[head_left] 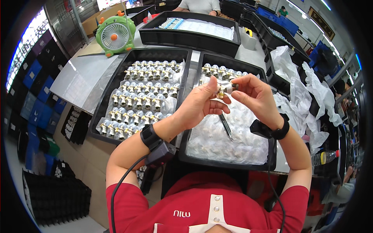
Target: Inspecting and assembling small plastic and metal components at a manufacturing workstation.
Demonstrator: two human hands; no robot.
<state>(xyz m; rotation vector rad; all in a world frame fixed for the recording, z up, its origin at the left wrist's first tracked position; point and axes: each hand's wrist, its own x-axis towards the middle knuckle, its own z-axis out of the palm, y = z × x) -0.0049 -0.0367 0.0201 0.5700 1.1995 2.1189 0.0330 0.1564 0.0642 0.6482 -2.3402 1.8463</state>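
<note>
Two hands [229, 99], glossy plastic figurine [223, 90]

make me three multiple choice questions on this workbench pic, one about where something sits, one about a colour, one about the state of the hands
1. Where is the small fan?
A. on the table beyond the left tray
B. inside the right tray
C. on the floor

2. What colour is the fan's housing?
A. blue
B. green
C. red

3. What are the two hands doing?
A. resting flat on the table
B. both pinching one small figure above the right tray
C. each lifting a tray

Answers:
1 A: the fan stands on the table past the far corner of the left tray of figures in rows.
2 B: its housing is green with an orange hub.
3 B: the left hand and right hand meet on a small figure, held over the right tray with its clear bags.
</note>
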